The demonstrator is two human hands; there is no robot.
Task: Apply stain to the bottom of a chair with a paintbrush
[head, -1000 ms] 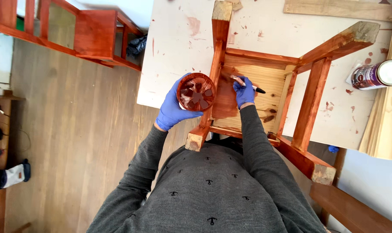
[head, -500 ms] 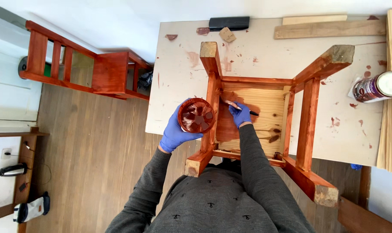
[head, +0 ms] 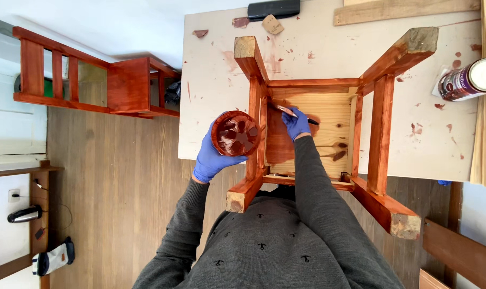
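While the upturned stool [head: 328,123] rests seat-down on the stained table [head: 211,80], my left hand [head: 211,158], gloved blue, is wrapped around a cup [head: 235,133] of red-brown stain just beside the stool's near-left leg. My right hand [head: 296,123], also gloved, pinches a brush [head: 291,112] whose tip touches the underside of the seat, part stained, part bare wood. A tin [head: 468,79] lies on its side at the table's right edge.

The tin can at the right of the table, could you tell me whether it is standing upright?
No, the tin can lies on its side on the stained table, its pale lid end facing right.
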